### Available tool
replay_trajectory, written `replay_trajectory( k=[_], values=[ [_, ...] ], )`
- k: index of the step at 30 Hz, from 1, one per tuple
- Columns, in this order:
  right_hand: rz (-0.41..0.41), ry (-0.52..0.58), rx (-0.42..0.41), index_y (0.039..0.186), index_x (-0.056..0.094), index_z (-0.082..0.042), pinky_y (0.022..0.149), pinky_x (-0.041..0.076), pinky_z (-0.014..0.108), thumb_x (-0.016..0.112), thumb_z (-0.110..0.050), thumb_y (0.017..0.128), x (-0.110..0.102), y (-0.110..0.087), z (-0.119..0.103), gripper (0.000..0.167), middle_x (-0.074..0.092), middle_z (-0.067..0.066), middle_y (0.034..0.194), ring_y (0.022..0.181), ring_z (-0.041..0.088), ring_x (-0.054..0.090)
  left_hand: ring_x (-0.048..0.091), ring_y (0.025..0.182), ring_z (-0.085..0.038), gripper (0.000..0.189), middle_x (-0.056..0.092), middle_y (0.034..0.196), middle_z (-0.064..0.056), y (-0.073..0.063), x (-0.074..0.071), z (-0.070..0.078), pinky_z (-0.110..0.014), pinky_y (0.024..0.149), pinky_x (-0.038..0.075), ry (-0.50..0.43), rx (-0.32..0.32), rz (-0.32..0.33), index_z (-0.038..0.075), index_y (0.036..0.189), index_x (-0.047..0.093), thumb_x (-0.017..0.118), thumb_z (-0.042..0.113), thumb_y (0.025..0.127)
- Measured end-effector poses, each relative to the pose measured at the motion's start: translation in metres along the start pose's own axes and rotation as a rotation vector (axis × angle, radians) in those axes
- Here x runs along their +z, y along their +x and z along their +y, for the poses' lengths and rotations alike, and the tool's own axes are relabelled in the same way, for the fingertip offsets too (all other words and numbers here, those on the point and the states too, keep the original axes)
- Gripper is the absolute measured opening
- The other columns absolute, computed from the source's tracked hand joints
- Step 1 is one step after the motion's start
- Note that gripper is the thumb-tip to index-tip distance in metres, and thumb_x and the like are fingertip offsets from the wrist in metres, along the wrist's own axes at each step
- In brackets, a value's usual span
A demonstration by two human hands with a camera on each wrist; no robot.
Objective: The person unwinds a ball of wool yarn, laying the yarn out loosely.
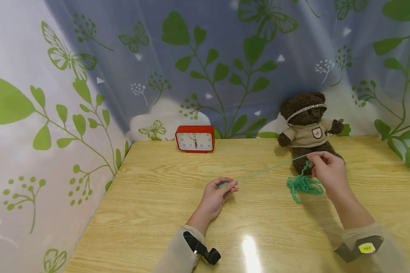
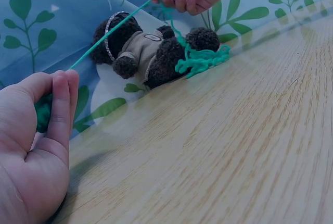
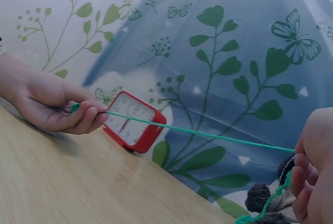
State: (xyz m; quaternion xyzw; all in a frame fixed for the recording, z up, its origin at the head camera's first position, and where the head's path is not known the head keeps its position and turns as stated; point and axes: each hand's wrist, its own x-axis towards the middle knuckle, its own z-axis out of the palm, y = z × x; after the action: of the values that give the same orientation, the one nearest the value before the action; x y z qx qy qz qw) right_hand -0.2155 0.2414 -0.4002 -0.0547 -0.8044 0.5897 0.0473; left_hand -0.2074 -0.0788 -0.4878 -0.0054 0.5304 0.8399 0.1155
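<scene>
A strand of green yarn (image 1: 270,168) runs taut between the two hands above the table. My left hand (image 1: 218,195) pinches its lower end between thumb and fingers, and a small wad of green yarn (image 2: 43,113) shows inside that hand. Higher up and to the right, my right hand (image 1: 329,172) pinches the other end at its fingertips. From there a crinkled length of yarn hangs down to a loose green tangle (image 1: 304,185) on the table, which lies in front of the teddy bear (image 1: 307,129).
A red alarm clock (image 1: 194,139) stands at the table's back edge, left of the bear. The wooden table (image 1: 150,212) meets a curtain (image 1: 205,76) printed with leaves and butterflies. Straps with small devices are worn on both sleeves.
</scene>
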Motion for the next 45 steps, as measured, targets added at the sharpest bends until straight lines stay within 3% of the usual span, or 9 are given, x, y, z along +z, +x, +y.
replay_trajectory(
  k=[3, 10, 14, 24, 28, 32, 36, 41, 45],
  values=[
    [0.038, 0.031, 0.017, 0.107, 0.062, -0.018, 0.056, 0.048, 0.02, 0.045, -0.029, 0.105, -0.006, 0.001, 0.0, 0.021, 0.055, -0.009, 0.086, 0.061, 0.008, 0.05, 0.072, 0.082, -0.01, 0.009, 0.07, 0.094, -0.002, -0.001, 0.0, 0.0, -0.015, 0.078, 0.059, 0.002, -0.002, 0.002, 0.002, 0.104, 0.064, 0.066, 0.002, 0.094],
    [0.121, 0.265, 0.089, 0.099, 0.064, -0.018, 0.047, 0.039, 0.021, 0.051, -0.026, 0.103, -0.017, 0.003, 0.002, 0.016, 0.056, -0.007, 0.08, 0.052, 0.006, 0.042, 0.072, 0.081, -0.009, 0.007, 0.069, 0.093, -0.003, -0.001, -0.001, -0.001, -0.015, 0.078, 0.059, -0.018, 0.01, 0.009, 0.005, 0.1, 0.065, 0.067, 0.001, 0.094],
    [0.144, 0.291, 0.084, 0.094, 0.066, -0.019, 0.045, 0.039, 0.021, 0.053, -0.024, 0.102, -0.018, 0.004, 0.003, 0.016, 0.058, -0.007, 0.076, 0.051, 0.006, 0.043, 0.071, 0.08, -0.009, 0.007, 0.069, 0.093, -0.004, -0.001, -0.002, -0.001, -0.014, 0.078, 0.059, -0.027, 0.018, 0.013, 0.007, 0.097, 0.065, 0.067, 0.002, 0.094],
    [0.034, -0.208, 0.011, 0.13, 0.06, -0.003, 0.05, 0.044, 0.028, 0.044, -0.04, 0.105, 0.005, -0.002, 0.006, 0.048, 0.064, -0.005, 0.093, 0.065, 0.008, 0.052, 0.072, 0.082, -0.009, 0.005, 0.069, 0.093, -0.003, -0.002, -0.004, -0.001, -0.016, 0.079, 0.059, 0.003, 0.024, -0.025, 0.005, 0.098, 0.065, 0.065, 0.001, 0.095],
    [-0.094, -0.226, -0.091, 0.139, 0.055, -0.005, 0.053, 0.047, 0.028, 0.047, -0.039, 0.105, 0.032, -0.012, 0.004, 0.048, 0.067, 0.011, 0.107, 0.065, 0.006, 0.054, 0.071, 0.081, -0.008, 0.006, 0.069, 0.09, -0.002, -0.004, -0.003, 0.0, -0.015, 0.078, 0.059, 0.021, 0.017, -0.066, 0.005, 0.098, 0.064, 0.063, -0.001, 0.096],
    [-0.391, -0.138, -0.153, 0.15, 0.042, -0.007, 0.053, 0.051, 0.032, 0.054, -0.034, 0.104, 0.067, -0.027, 0.004, 0.055, 0.065, 0.022, 0.114, 0.06, 0.016, 0.056, 0.071, 0.08, -0.008, 0.008, 0.07, 0.087, -0.001, -0.005, -0.001, 0.0, -0.014, 0.077, 0.059, 0.046, -0.002, -0.116, 0.005, 0.097, 0.064, 0.061, -0.002, 0.096],
    [-0.619, -0.113, -0.137, 0.153, 0.036, -0.007, 0.048, 0.049, 0.029, 0.057, -0.034, 0.103, 0.094, -0.04, 0.009, 0.061, 0.068, 0.019, 0.115, 0.062, 0.022, 0.06, 0.071, 0.08, -0.008, 0.009, 0.069, 0.088, -0.001, -0.005, 0.003, 0.0, -0.015, 0.079, 0.059, 0.064, -0.013, -0.147, 0.006, 0.097, 0.064, 0.061, -0.002, 0.096],
    [-0.739, -0.1, -0.146, 0.146, 0.045, 0.0, 0.048, 0.052, 0.03, 0.053, -0.035, 0.104, 0.109, -0.047, 0.015, 0.055, 0.07, 0.018, 0.114, 0.061, 0.022, 0.062, 0.07, 0.08, -0.007, 0.013, 0.068, 0.089, -0.001, -0.006, 0.004, 0.001, -0.015, 0.078, 0.059, 0.074, -0.017, -0.188, 0.009, 0.094, 0.065, 0.061, -0.003, 0.096],
    [-0.758, -0.079, -0.15, 0.128, 0.06, 0.001, 0.055, 0.058, 0.036, 0.05, -0.034, 0.106, 0.112, -0.05, 0.017, 0.043, 0.071, 0.018, 0.109, 0.061, 0.021, 0.064, 0.069, 0.079, -0.007, 0.013, 0.068, 0.089, -0.001, -0.007, 0.004, 0.001, -0.015, 0.076, 0.059, 0.079, -0.017, -0.21, 0.009, 0.094, 0.065, 0.061, -0.004, 0.095]
  ],
)
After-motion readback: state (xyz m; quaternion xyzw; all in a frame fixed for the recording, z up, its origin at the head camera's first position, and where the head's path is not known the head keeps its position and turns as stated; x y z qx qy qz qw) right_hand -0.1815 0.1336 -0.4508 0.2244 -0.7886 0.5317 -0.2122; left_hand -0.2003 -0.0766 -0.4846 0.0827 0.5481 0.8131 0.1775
